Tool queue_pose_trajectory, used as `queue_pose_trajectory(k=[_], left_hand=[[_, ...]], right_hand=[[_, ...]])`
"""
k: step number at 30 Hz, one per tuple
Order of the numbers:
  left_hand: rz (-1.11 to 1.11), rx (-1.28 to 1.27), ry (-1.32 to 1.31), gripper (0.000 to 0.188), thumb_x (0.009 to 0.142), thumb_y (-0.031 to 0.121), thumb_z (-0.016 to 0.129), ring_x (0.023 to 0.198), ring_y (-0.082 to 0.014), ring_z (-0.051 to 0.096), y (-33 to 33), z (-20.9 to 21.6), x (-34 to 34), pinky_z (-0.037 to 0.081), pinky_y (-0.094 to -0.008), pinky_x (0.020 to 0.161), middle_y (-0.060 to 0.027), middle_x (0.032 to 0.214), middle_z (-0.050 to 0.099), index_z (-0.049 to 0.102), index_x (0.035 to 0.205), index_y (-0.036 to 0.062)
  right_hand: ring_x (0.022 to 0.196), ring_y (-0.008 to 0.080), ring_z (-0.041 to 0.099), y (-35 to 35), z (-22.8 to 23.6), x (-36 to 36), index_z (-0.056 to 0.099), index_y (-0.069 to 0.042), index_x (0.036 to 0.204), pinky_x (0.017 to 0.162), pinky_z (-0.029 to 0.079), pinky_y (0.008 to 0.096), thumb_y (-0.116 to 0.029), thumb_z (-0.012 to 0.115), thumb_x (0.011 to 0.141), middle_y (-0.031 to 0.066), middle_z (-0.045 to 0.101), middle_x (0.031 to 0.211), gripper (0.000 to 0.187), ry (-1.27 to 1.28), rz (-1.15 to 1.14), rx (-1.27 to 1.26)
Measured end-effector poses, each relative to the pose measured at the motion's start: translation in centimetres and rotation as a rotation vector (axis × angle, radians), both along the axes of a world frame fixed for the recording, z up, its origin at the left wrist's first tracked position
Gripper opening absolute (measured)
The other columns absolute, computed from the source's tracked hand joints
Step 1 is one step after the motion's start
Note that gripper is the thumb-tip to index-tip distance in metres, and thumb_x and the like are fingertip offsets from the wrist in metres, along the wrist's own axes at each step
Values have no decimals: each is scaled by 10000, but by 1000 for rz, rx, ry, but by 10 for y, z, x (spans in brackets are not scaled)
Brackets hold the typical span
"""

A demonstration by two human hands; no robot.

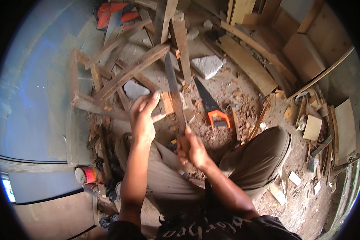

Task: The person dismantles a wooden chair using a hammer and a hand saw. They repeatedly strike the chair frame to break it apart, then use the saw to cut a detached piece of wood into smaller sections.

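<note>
Right hand (192, 150) gripping long grey steel blade (174, 90) upright; left hand (143, 116) pinching small tan wood block (167, 103) beside it, likely trimming.

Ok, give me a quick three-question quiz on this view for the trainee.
1. True or false: the right hand grips the handle of a long blade that points away from the person.
2. What does the left hand hold at its fingertips? A) small wood block B) tin can C) stone
3. What colour is the handle of the handsaw lying on the ground?

Key: 1 true; 2 A; 3 orange.
</note>
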State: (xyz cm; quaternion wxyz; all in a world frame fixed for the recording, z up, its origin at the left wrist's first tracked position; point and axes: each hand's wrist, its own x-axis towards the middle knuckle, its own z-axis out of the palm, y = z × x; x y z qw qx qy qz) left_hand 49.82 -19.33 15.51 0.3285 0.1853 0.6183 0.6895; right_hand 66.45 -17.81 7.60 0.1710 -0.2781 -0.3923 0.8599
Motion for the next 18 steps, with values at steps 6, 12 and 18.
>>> queue_pose_trajectory(k=[6,12,18], left_hand=[[16,22,-19,261,910,321,749,1052,-133,615,-9,-11,-10,539,-414,776,-17,1067,686,670,1005,91],[14,-22,77,198,953,290,680,991,-126,636,-4,-4,-6,557,-494,858,4,1025,667,647,993,99],[80,11,45,214,954,311,681,1014,-116,630,-9,-6,-19,540,-506,863,13,1039,667,653,1003,105]], right_hand=[[409,144,420,25,41,10,496,-24,831,374,322,298,-735,338,965,39,437,543,741,309,-310,70],[403,163,456,1,-6,-2,492,-21,727,405,333,306,-765,295,952,56,453,532,802,-41,56,117],[480,129,470,13,39,2,517,-30,780,462,390,299,-573,402,1034,19,480,575,610,-100,-27,278]])
